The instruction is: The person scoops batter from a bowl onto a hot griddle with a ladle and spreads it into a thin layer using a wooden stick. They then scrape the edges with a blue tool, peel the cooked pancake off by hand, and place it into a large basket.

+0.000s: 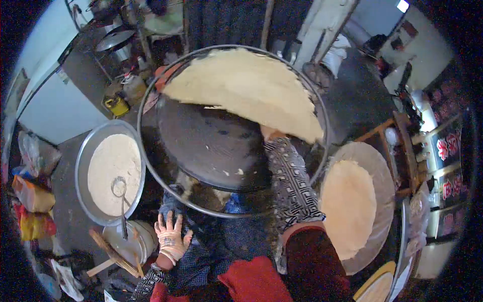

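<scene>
Right hand under thin pancake

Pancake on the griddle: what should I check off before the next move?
1. Pancake lifted off the griddle: near edge raised, ok; far edge cannot tell.
2. Right hand grip on the pancake's edge: fingers hidden under it, cannot tell.
3. Pancake whole: no tear visible, ok.
4. Left hand away from the griddle: open on the lap, ok.
5. Stack of pancakes at the right: top lies flat with nothing on it, ok.
6. Griddle surface clean: a few pale scraps on the bare part, not ok.
</scene>
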### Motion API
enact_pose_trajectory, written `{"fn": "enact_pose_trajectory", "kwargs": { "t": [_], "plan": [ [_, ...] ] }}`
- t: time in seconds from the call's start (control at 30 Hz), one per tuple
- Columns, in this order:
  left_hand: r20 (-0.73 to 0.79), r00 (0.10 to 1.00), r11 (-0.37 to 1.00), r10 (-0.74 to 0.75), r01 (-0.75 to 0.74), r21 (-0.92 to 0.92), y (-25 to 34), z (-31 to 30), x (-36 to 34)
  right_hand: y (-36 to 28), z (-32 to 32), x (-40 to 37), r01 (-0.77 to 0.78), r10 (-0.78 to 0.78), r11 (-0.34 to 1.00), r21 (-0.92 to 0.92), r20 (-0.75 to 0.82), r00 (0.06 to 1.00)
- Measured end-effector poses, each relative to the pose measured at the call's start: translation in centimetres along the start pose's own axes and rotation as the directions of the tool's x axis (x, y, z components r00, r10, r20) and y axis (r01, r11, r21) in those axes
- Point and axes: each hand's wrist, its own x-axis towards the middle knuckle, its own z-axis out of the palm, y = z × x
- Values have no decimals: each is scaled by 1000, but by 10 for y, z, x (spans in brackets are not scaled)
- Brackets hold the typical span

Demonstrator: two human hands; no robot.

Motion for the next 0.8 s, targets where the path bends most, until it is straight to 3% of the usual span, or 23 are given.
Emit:
{"fn": "enact_pose_trajectory", "kwargs": {
  "t": [0.03,0.07,0.1,0.13,0.17,0.23,0.27,0.33,0.37,0.4,0.43,0.47,0.5,0.57,0.6,0.67,0.73,0.8],
  "plan": [
    [-6,1000,1000,-17,17,11,-1,0,-1,26,-12,-17,-29,28,999,-22,-36,999],
    [-12,1000,1000,-21,22,19,0,1,-1,56,-21,-27,-181,181,983,1,62,982],
    [-48,999,1000,-8,8,18,1,-1,-1,85,-39,-53,-139,266,959,-247,616,741],
    [-80,997,1000,19,-17,25,1,-1,-2,92,-92,-79,-302,393,918,-257,490,778],
    [-69,998,1000,11,-11,3,2,-2,-3,112,-118,-131,-256,298,950,-179,269,916],
    [-65,998,1000,8,-9,-13,6,2,1,93,-187,-259,-214,420,815,-538,295,858],
    [-65,998,1000,10,-10,1,6,7,1,76,-260,-284,-394,487,873,-289,454,746],
    [-29,999,997,44,-42,64,0,13,-3,11,-369,-391,-589,558,807,-42,378,739],
    [-5,999,995,53,-52,89,-9,13,3,-28,-403,-436,-814,695,570,-111,592,407],
    [13,998,992,53,-54,116,-21,11,0,-60,-417,-492,-878,752,451,-158,597,279],
    [12,996,989,83,-84,123,-26,11,-3,-89,-441,-510,-878,840,299,-373,539,57],
    [30,994,984,103,-106,144,-34,9,-9,-110,-456,-543,-842,916,313,-440,374,146],
    [47,992,978,116,-122,169,-51,1,-17,-131,-467,-575,-929,961,104,-355,275,3],
    [121,990,972,76,-100,213,-17,-13,-13,-96,-472,-572,-914,931,-322,-247,95,-354],
    [129,988,969,82,-109,221,-18,-15,-19,-83,-482,-569,-763,905,-336,-553,34,-424],
    [151,983,966,108,-139,217,-14,-15,-21,-66,-465,-619,-892,980,-196,-407,-70,-184],
    [160,982,969,98,-130,208,-10,-19,-28,-59,-447,-640,-871,995,-97,-481,-50,-83],
    [97,988,972,121,-138,192,-10,-15,-32,-49,-409,-676,-791,885,-410,-454,11,-465]
  ]
}}
